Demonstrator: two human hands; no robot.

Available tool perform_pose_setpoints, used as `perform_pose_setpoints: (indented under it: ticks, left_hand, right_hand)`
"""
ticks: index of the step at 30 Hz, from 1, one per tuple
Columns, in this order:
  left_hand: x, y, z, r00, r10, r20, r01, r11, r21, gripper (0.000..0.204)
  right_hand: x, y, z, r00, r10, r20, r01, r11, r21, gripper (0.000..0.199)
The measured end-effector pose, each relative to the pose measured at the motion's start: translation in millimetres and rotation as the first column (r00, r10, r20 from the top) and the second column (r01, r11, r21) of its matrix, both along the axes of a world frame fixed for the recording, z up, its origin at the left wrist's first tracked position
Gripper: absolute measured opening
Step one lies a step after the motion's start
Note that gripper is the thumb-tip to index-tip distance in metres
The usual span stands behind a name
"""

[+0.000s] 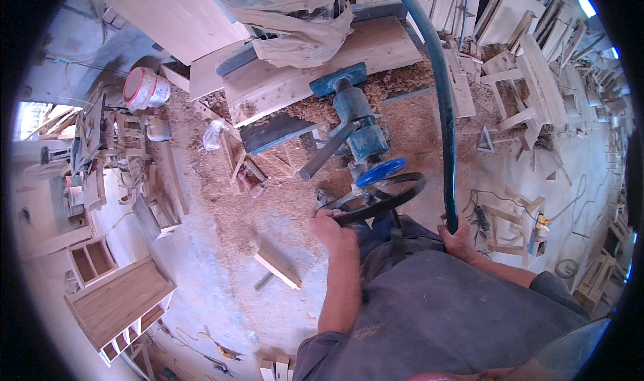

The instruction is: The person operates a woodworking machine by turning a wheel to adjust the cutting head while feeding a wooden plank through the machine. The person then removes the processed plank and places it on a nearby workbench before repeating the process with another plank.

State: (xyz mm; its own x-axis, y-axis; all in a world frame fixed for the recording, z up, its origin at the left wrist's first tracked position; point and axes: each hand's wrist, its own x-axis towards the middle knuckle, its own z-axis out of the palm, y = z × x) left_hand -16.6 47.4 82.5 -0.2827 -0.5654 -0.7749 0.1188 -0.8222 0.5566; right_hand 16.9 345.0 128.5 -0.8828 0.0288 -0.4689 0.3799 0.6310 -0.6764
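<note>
My left hand [329,229] is closed round the near left rim of a large black handwheel [405,194], just in front of my body. A smaller blue handwheel [381,172] sits above it on the same teal, dust-covered machine spindle [353,106]. To the right, my right hand [459,239] wraps the lower end of a long, curved dark-green lever [441,79] that rises past the machine's far side. Beyond the spindle, a wide wooden board [265,89] lies on the machine under a hanging, dusty cloth cover [302,49].
Wood shavings [231,173] cover the floor around the machine. A white bucket with a red lid [145,88] stands far left. A wooden cabinet [124,297] lies near left, and a wood block [277,265] nearer me. Wooden frames [523,79] and a cable crowd the right.
</note>
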Motion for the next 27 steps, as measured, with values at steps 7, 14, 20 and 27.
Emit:
perform_pose_setpoints:
  ticks: [7, 14, 20, 27]
  left_hand:
    - [23, -36, -77, 0.984, -0.049, -0.173, 0.113, 0.916, 0.385, 0.019]
    - [25, -39, -181, 0.918, 0.025, -0.397, 0.307, 0.59, 0.747, 0.019]
    - [4, -15, -112, 0.975, -0.128, -0.181, 0.199, 0.865, 0.461, 0.032]
    - [19, -33, -149, 0.976, 0.016, -0.218, 0.124, 0.781, 0.612, 0.049]
  right_hand:
    - [-10, 3, 7, 1.0, -0.003, -0.005, 0.003, 1.0, 0.003, 0.029]
    - [-22, 14, 3, 0.998, -0.035, -0.058, 0.037, 0.999, 0.032, 0.03]
    - [-22, 29, 2, 0.992, 0.048, -0.115, -0.036, 0.994, 0.101, 0.03]
    - [-24, 27, 5, 0.994, 0.045, -0.097, -0.033, 0.993, 0.114, 0.029]
